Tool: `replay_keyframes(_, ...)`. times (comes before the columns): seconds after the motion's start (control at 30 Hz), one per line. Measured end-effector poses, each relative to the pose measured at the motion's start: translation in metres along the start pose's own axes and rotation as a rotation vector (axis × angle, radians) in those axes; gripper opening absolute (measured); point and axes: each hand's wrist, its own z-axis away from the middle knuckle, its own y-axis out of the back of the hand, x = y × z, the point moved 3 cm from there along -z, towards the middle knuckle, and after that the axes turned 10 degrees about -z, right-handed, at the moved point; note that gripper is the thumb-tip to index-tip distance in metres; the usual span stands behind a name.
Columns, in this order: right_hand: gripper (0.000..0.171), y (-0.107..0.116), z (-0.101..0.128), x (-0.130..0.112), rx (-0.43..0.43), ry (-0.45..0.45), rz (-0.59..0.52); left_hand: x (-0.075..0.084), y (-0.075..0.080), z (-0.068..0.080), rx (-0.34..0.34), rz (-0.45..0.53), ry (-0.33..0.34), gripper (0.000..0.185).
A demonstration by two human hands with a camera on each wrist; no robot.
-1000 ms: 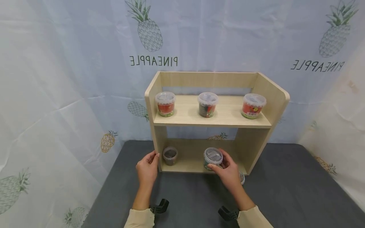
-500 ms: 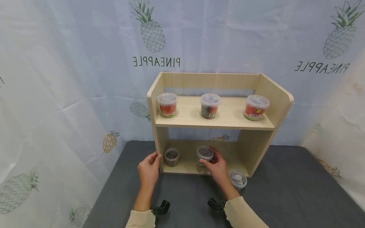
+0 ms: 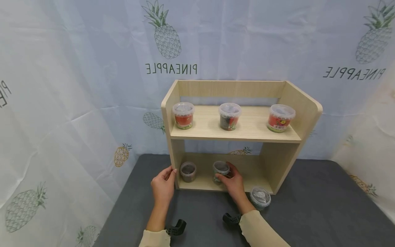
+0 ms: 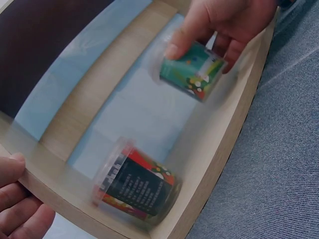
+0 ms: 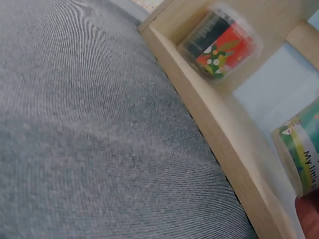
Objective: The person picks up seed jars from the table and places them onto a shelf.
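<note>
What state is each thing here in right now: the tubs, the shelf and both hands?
Right hand: grips green-labelled tub, upright on the lower shelf.
Left hand: holds the wooden shelf unit's left side panel.
Dark-labelled tub: lidded, upright, lower shelf, untouched.
Three top tubs: lidded, upright, spaced apart.
Tub on table: lidded, outside the shelf.

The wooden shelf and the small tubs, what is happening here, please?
A person is putting small plastic tubs on a two-level wooden shelf that stands on a grey table. The right hand holds a green-labelled tub on the lower level, beside another tub standing there. The left hand holds the shelf's left side panel. Three tubs stand on the upper level, and one more tub waits on the table in front.
</note>
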Motion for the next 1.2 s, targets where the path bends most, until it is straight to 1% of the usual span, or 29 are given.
replay_keyframes(0.23,0.073,0.000,-0.004,0.007,0.008,0.021,0.045,-0.002,-0.001,0.000,-0.001,-0.010,-0.009,0.024)
replay_keyframes(0.47,0.075,-0.001,-0.002,0.010,-0.008,0.002,0.031,-0.003,-0.002,0.002,-0.003,-0.006,0.001,0.024)
replay_keyframes(0.57,0.076,-0.001,-0.002,0.010,-0.020,0.014,0.042,-0.003,-0.002,0.001,-0.008,0.012,0.008,0.025)
replay_keyframes(0.77,0.077,-0.003,0.000,0.010,-0.039,0.058,0.068,-0.003,-0.002,0.000,-0.006,0.009,0.010,0.025)
replay_keyframes(1.03,0.076,-0.003,0.001,0.012,-0.018,0.088,0.122,-0.001,-0.001,0.000,-0.010,0.000,0.009,0.025)
replay_keyframes(1.2,0.076,-0.003,0.002,0.014,-0.014,0.102,0.129,0.001,0.000,0.000,-0.008,0.003,0.008,0.024)
